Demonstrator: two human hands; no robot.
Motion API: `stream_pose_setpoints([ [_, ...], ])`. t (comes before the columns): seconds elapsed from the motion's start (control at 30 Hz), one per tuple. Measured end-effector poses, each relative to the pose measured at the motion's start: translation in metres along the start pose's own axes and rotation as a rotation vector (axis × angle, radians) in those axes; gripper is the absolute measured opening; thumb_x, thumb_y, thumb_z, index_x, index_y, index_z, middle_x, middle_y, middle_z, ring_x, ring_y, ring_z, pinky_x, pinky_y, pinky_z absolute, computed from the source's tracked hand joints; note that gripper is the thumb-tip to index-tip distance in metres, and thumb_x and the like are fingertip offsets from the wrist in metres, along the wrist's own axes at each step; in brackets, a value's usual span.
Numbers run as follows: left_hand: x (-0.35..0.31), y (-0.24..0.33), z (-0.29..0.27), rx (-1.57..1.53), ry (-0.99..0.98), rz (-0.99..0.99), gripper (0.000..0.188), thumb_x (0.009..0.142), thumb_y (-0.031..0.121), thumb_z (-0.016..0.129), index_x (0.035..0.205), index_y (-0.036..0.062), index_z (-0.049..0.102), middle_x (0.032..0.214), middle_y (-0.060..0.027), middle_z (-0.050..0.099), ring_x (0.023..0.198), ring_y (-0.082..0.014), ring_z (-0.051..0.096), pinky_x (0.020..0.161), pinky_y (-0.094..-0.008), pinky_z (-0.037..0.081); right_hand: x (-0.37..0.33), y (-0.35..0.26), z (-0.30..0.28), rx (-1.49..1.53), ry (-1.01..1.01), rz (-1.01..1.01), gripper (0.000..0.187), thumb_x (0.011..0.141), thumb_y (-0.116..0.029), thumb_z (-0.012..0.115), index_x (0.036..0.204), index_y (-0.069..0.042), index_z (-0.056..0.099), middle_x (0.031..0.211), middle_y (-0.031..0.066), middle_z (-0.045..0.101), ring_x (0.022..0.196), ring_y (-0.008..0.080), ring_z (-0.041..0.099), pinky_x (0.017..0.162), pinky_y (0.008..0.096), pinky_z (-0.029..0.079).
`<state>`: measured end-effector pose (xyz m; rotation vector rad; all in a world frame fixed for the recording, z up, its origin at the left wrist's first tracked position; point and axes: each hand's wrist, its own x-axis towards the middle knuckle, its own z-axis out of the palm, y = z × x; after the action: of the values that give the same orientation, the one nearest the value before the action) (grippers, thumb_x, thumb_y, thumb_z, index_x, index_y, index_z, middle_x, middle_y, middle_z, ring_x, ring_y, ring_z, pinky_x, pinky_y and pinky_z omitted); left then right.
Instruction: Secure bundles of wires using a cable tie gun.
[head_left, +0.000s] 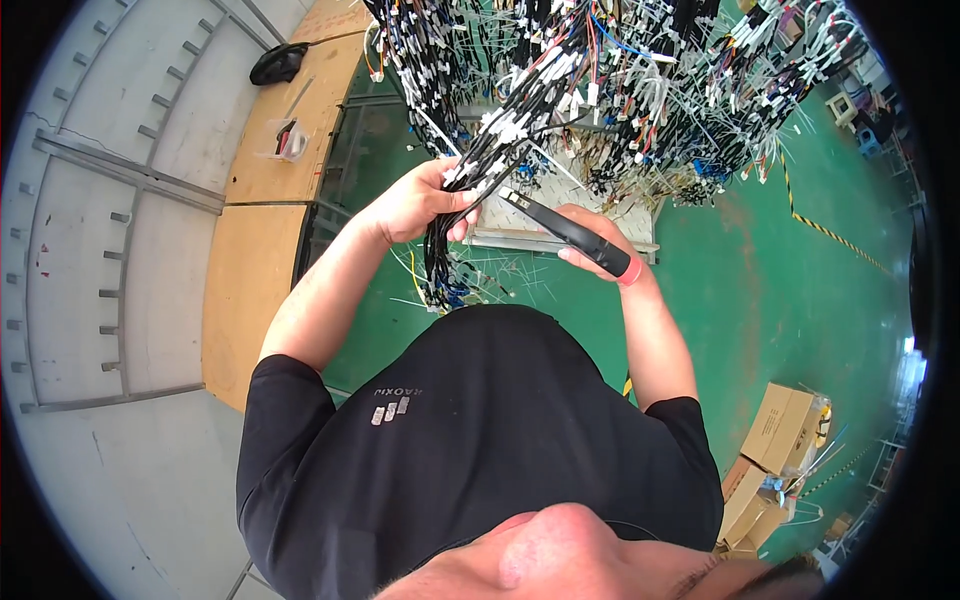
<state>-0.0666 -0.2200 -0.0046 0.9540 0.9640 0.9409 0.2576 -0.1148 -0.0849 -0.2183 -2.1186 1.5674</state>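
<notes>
My left hand (pixel 412 204) is closed round a bundle of black cables (pixel 505 125) with white connectors and labels. The bundle slants down from the upper middle, and its lower ends hang below my fingers. In my right hand (pixel 605 228) is a long black handheld tool (pixel 568 230) with a metallic tip and a red band at its rear end. Its tip points up and left, close beside the bundle; whether it touches a cable I cannot tell. A thin white strip (pixel 556 166), like a cable tie, sticks out from the bundle near that tip.
Many more wire harnesses (pixel 690 110) hang ahead, above a pale platform (pixel 560 243). Wooden tabletops (pixel 255 240) run along the left, bearing a clear plastic box (pixel 283 142) and a black object (pixel 278 64). Cardboard boxes (pixel 780 428) stand on the green floor (pixel 720 300) at right.
</notes>
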Motion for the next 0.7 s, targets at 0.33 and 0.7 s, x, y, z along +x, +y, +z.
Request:
stream_pose_setpoints([
  [0.33,0.002,0.0,0.003,-0.066,0.008,-0.018,0.012,0.107,0.006,0.065,0.118,0.005,0.06,0.09,-0.0065,0.069,0.066,-0.0134,0.068,0.058,-0.0282,0.058,0.005,-0.014,0.004,-0.144,-0.034,-0.043,0.049,0.09,-0.02,0.076,0.132,0.005,0.066,0.121,0.0168,0.068,0.113,0.0317,0.066,0.103,0.0403,0.051],
  [0.7,0.003,0.004,0.002,-0.102,-0.012,-0.03,0.007,0.107,0.002,0.063,0.111,0.0051,0.059,0.085,-0.0063,0.068,0.061,-0.0132,0.065,0.057,-0.0284,0.056,-0.006,0.002,0.001,0.037,0.014,-0.016,0.048,0.093,-0.022,0.075,0.133,0.002,0.066,0.124,0.0134,0.069,0.116,0.0261,0.067,0.104,0.038,0.049],
])
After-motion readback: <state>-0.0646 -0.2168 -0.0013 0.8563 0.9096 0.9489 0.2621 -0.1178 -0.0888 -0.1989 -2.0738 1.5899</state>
